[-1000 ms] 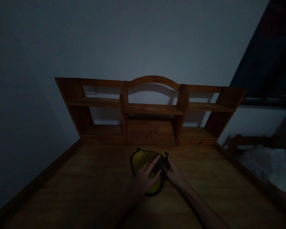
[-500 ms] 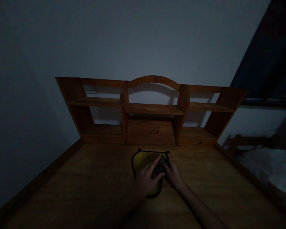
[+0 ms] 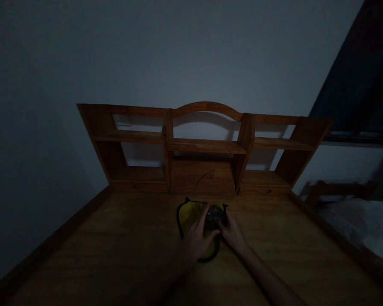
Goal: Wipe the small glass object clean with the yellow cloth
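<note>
A yellow cloth-like piece with black edging [image 3: 185,214] lies on the wooden desk. Over its right part is a dark, rounded, shiny object [image 3: 215,213]; the dim light hides its exact kind. My left hand [image 3: 196,237] grips the object from the left, its index finger along the far side and the thumb at the near side. From the right, my right hand [image 3: 233,233] holds the same object, thumb against its front and fingers curled at its right edge. Part of the yellow piece is covered by my left hand.
A wooden shelf unit [image 3: 207,146] stands along the back of the desk [image 3: 130,238] against the wall. Raised wooden rims edge the desk left and right. A pale, crumpled covering [image 3: 354,225] lies beyond the right edge, below a dark window or curtain [image 3: 354,80].
My left index finger has shifted back to the left side of the dark object, so more of its top shows. My right hand has hardly moved.
</note>
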`<state>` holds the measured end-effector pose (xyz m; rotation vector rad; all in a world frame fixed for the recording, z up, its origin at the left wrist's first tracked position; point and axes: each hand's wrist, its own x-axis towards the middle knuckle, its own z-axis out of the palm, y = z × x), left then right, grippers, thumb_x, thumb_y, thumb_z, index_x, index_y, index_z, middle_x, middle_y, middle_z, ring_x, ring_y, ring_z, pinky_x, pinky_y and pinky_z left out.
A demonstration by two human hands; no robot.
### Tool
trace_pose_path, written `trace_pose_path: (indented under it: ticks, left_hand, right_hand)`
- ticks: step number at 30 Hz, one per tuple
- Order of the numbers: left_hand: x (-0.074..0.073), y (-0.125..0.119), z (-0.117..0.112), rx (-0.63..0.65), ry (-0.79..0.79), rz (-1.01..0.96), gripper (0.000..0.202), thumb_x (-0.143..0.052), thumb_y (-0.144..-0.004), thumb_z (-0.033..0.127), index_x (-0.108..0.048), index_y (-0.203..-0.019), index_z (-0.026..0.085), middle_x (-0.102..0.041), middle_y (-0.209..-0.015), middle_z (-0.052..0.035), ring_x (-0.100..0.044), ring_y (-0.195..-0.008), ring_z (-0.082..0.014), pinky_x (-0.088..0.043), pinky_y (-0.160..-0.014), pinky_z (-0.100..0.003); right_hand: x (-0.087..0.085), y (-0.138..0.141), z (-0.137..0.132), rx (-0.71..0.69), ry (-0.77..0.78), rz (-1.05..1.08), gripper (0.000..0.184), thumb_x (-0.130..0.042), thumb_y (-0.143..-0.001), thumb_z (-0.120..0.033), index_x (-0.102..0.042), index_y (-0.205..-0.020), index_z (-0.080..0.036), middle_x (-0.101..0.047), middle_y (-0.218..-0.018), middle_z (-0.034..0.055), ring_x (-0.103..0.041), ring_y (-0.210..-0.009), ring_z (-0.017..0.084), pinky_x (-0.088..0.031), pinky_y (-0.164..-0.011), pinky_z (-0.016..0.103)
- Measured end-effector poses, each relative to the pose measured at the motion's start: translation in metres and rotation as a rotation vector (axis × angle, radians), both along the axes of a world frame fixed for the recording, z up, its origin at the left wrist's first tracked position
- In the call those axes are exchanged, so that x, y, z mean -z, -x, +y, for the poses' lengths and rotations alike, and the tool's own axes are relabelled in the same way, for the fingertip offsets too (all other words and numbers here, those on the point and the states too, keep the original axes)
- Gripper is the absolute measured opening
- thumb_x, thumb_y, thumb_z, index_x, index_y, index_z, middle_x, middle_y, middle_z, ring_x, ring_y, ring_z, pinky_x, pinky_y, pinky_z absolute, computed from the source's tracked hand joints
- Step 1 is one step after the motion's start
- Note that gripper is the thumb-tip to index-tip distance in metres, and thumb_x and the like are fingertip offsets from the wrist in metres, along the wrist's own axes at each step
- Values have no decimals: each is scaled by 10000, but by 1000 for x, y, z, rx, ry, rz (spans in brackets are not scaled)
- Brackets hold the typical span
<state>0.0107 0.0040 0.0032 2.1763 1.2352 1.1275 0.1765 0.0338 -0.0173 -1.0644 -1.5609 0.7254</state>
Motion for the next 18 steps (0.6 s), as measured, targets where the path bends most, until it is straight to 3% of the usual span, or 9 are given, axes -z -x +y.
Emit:
trace_pose_path:
  ticks: [10, 18]
  left_hand:
    - [5, -2, 1, 8, 47, -55, 668, -605, -804, 408, -263, -1369, 307, -533, -1294, -44, -563, -1124, -226, -519, -885, -362]
    - [6, -3, 0, -25, 62, -72, 679, -611, -796, 422, -274, -1367, 278, -571, -1238, -70, -574, -1103, -235, -530, -859, -366]
  right_hand:
    - [10, -11, 2, 87, -49, -135, 495, -463, -816, -179, -433, -1309, -209, -645, -1108, 85, -609, -977, 238, -479, -867, 384]
    - [1, -12, -2, 72, -71, -221, 349, -419, -860, -196, -537, -1188, -206, -685, -950, 80, -641, -811, 220, -504, -741, 319]
